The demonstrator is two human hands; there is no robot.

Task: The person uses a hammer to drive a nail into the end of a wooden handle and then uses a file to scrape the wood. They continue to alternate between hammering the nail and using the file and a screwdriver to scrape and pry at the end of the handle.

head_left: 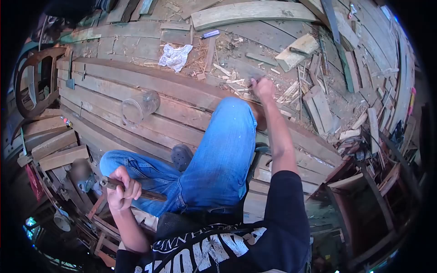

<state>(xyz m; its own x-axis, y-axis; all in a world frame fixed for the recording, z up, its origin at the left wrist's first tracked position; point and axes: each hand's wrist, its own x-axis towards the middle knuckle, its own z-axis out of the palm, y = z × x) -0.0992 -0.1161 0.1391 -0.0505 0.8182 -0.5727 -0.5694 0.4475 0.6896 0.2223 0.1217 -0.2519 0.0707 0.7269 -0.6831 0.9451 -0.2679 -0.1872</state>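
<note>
My left hand [123,189] is closed around a dark wooden-handled tool [152,196], held low over my bent left leg. Its blunt greyish end pokes out past the thumb, and the darker shaft slants down to the right. My right hand [264,88] reaches out past my raised knee, over the floor beyond the stacked planks. Its thumb and fingers are pinched together at a small dark thing, which I cannot make out. Wood chips [236,86] and splinters lie around these fingertips.
A clear plastic tub [140,107] lies on the stacked planks [104,93]. Beyond are a white rag [175,57], a purple tube [210,34] and a curved beam [255,14]. Wood blocks [298,52] and a long saw-like blade [331,20] lie at upper right.
</note>
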